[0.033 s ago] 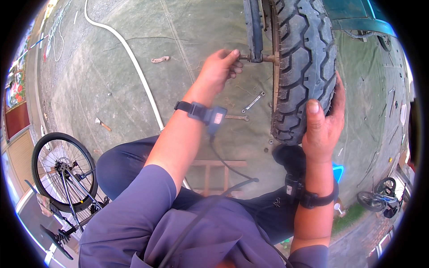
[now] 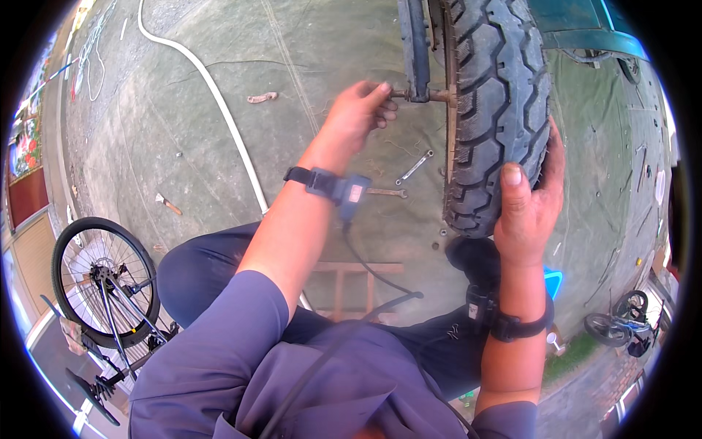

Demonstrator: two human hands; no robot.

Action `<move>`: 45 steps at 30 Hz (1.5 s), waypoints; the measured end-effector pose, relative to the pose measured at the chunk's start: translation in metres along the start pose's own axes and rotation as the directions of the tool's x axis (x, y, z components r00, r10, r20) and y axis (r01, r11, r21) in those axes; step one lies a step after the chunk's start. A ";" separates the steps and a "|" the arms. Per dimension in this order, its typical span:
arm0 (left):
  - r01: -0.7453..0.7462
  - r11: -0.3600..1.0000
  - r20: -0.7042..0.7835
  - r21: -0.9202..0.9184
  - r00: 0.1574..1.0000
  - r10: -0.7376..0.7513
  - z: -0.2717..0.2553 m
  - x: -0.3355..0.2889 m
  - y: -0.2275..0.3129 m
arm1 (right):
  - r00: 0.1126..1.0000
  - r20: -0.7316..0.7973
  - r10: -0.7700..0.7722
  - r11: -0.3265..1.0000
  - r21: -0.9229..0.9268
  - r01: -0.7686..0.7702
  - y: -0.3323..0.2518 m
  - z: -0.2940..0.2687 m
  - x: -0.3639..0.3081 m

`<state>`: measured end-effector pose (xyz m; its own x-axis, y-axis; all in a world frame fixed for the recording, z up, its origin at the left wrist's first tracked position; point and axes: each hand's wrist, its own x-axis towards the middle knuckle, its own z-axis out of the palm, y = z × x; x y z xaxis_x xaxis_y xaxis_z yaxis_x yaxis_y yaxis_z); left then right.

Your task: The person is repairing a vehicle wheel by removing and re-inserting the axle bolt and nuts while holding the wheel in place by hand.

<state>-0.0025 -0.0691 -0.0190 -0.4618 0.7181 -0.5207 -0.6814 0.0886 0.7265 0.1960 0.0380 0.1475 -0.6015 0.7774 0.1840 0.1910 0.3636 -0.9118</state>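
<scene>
A black tyre [image 2: 501,117] with chunky, worn tread stands upright in front of me on its wheel. Left of it, a dark metal fork arm [image 2: 417,51] comes down to the axle [image 2: 437,95], whose threaded-looking end sticks out to the left. My left hand [image 2: 360,111] is closed in a pinch around that outer end; whether a nut sits under the fingertips is hidden. My right hand [image 2: 528,212] grips the tyre's near right side, thumb on the tread and fingers behind the sidewall. Below the axle lie a ring spanner [image 2: 414,167] and an open-ended spanner [image 2: 387,193], partly behind my left wrist strap.
A pale hose [image 2: 219,102] crosses the green ground sheet at left, with a small hammer-like tool [image 2: 169,204] nearby. A bicycle wheel [image 2: 106,282] stands at lower left. A teal vehicle body [image 2: 592,33] is at upper right. A wooden frame [image 2: 355,268] lies between my legs.
</scene>
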 end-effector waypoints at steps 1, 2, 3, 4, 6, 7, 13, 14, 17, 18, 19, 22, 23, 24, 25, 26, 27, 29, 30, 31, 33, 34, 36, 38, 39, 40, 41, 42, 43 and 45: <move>-0.011 1.000 0.026 -0.023 1.000 0.012 -0.001 -0.003 0.000 | 1.000 0.002 0.003 1.000 0.004 -0.003 -0.001 0.000 0.000; -0.022 0.999 0.051 -0.047 0.998 0.025 -0.002 -0.007 -0.001 | 1.000 0.000 0.003 1.000 0.004 -0.003 -0.001 0.000 0.000; -0.032 0.997 0.076 -0.071 0.996 0.038 -0.003 -0.009 -0.001 | 1.000 -0.002 0.003 1.000 0.004 -0.003 0.000 0.000 0.000; -0.038 0.998 0.082 -0.051 0.996 0.042 -0.005 -0.009 -0.001 | 1.000 -0.003 0.003 1.000 0.007 -0.003 0.000 0.000 0.000; -0.048 0.999 0.094 -0.012 0.994 0.049 -0.007 -0.008 -0.001 | 1.000 -0.001 -0.004 1.000 -0.010 0.004 0.000 -0.001 0.000; -0.049 0.999 0.083 0.002 0.995 0.049 -0.007 -0.008 -0.001 | 1.000 -0.001 -0.008 1.000 -0.019 0.008 0.001 -0.001 0.000; -0.033 0.997 0.016 0.066 0.999 0.032 -0.002 -0.008 -0.002 | 1.000 -0.008 -0.003 1.000 -0.019 0.003 0.002 0.000 0.000; -0.033 0.997 0.011 0.072 0.999 0.033 -0.001 -0.008 -0.002 | 1.000 -0.005 -0.005 1.000 -0.023 0.005 0.002 0.000 0.000; -0.026 0.996 -0.007 0.087 1.000 0.027 -0.001 -0.008 -0.003 | 1.000 -0.001 -0.013 0.999 -0.037 0.013 0.001 -0.001 0.000; -0.022 0.996 -0.013 0.091 1.000 0.023 -0.001 -0.007 -0.003 | 1.000 -0.002 -0.016 0.999 -0.042 0.015 0.000 -0.001 0.001; -0.016 0.994 -0.026 0.108 0.999 0.019 0.000 -0.008 -0.002 | 1.000 -0.004 -0.018 0.999 -0.048 0.018 0.001 -0.001 0.001; 0.004 0.987 -0.062 0.161 0.998 0.006 0.003 -0.009 0.001 | 1.000 -0.007 -0.021 0.998 -0.058 0.021 0.002 -0.001 0.000; 0.011 0.983 -0.072 0.181 0.997 0.002 0.003 -0.010 0.002 | 1.000 -0.008 -0.022 0.998 -0.059 0.022 0.002 -0.001 0.000; 0.018 0.979 -0.082 0.201 0.997 -0.002 0.004 -0.010 0.004 | 1.000 -0.008 -0.023 0.998 -0.060 0.022 0.002 -0.001 0.000; 0.021 0.978 -0.085 0.207 0.996 -0.004 0.005 -0.010 0.004 | 1.000 -0.008 -0.023 0.998 -0.062 0.023 0.002 -0.001 0.000; 0.024 0.977 -0.087 0.212 0.996 -0.006 0.005 -0.010 0.004 | 1.000 -0.010 -0.018 0.998 -0.056 0.018 0.002 -0.001 0.000; 0.027 0.976 -0.090 0.217 0.996 -0.008 0.006 -0.009 0.005 | 1.000 -0.012 -0.013 0.999 -0.050 0.013 0.001 0.000 0.000; 0.056 0.971 -0.104 0.231 0.994 -0.033 0.007 -0.009 0.007 | 1.000 -0.011 -0.007 0.999 -0.041 0.007 0.000 0.000 0.000; 0.071 0.969 -0.110 0.239 0.993 -0.045 0.008 -0.008 0.008 | 1.000 -0.009 -0.007 0.999 -0.038 0.007 0.000 0.000 -0.001; 0.079 0.968 -0.118 0.240 0.992 -0.052 0.008 -0.007 0.008 | 1.000 -0.007 -0.008 0.999 -0.035 0.007 0.000 0.000 -0.001; 0.096 0.966 -0.133 0.241 0.989 -0.066 0.009 -0.006 0.007 | 1.000 -0.010 -0.006 1.000 -0.020 0.006 0.000 0.000 -0.001; 0.106 0.969 -0.128 0.223 0.989 -0.079 0.010 -0.006 0.008 | 1.000 -0.012 -0.004 1.000 -0.015 0.004 0.000 0.000 -0.001; 0.126 0.974 -0.119 0.187 0.987 -0.105 0.012 -0.007 0.009 | 1.000 -0.010 -0.014 0.999 -0.031 0.013 0.001 -0.001 -0.001; 0.043 0.986 -0.122 0.163 0.992 -0.024 0.010 -0.004 0.005 | 1.000 -0.006 -0.021 0.999 -0.040 0.021 0.001 0.000 0.000; 0.002 0.988 -0.124 0.151 0.992 0.017 0.009 -0.003 0.004 | 1.000 -0.005 -0.022 0.999 -0.042 0.022 0.001 0.000 0.000; -0.021 0.991 -0.091 0.136 0.995 0.034 0.007 -0.002 0.002 | 1.000 -0.004 -0.023 0.999 -0.046 0.023 0.001 0.000 0.000; -0.043 0.992 -0.058 0.120 0.997 0.051 0.004 -0.001 0.000 | 1.000 -0.003 -0.018 0.999 -0.036 0.018 0.001 0.000 0.000; -0.065 0.993 -0.026 0.103 0.997 0.068 0.001 -0.001 -0.001 | 1.000 -0.002 -0.013 1.000 -0.025 0.013 0.000 0.000 0.000; -0.071 0.994 -0.009 0.086 0.997 0.072 0.001 -0.002 -0.001 | 1.000 -0.004 -0.006 1.000 -0.019 0.006 0.000 0.000 -0.001; -0.081 0.995 0.024 0.051 0.997 0.079 0.001 -0.007 -0.004 | 1.000 -0.002 -0.010 1.000 -0.019 0.010 0.001 -0.001 0.000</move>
<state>0.0038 -0.0737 -0.0177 -0.5010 0.7390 -0.4505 -0.6118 0.0658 0.7883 0.1971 0.0387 0.1469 -0.6016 0.7747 0.1944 0.1992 0.3812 -0.9028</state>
